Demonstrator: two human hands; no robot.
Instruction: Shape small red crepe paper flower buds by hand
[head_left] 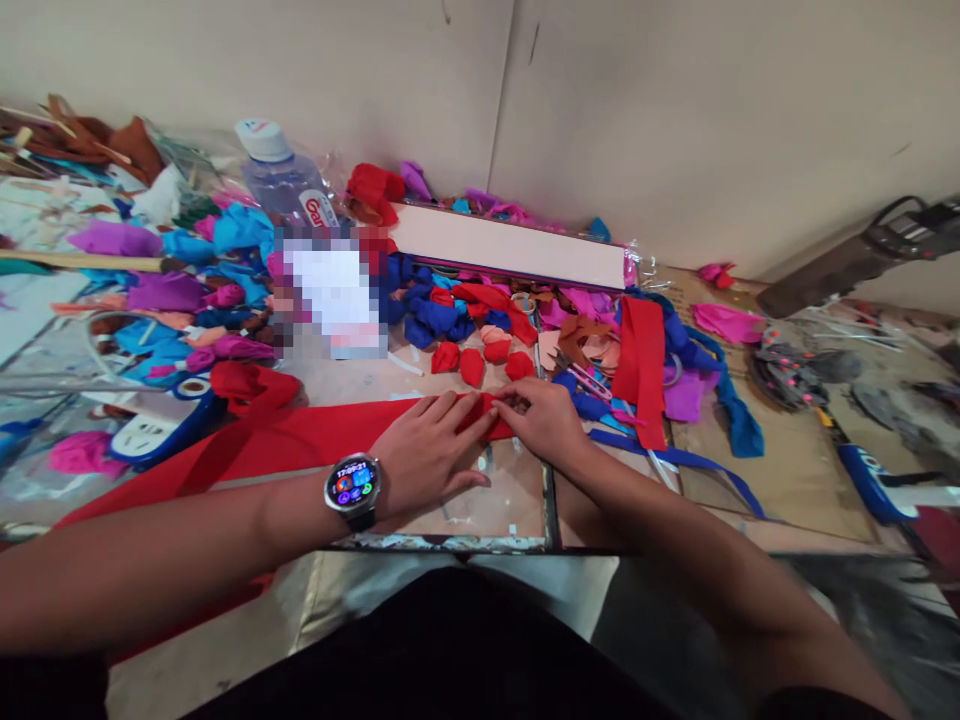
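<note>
- The red fabric strip point(322, 428), smooth and matte, is laid along the surface point(514, 510); it is best kept flat and untwisted.
- It is pressed by the left hand point(431, 450), palm down, ungripping; its end is pinched by the right hand point(546, 415).
- Puckered red pieces point(471, 367) are scattered just beyond.

Left grip point(426, 450) flat, right grip point(549, 418) pinched.
</note>
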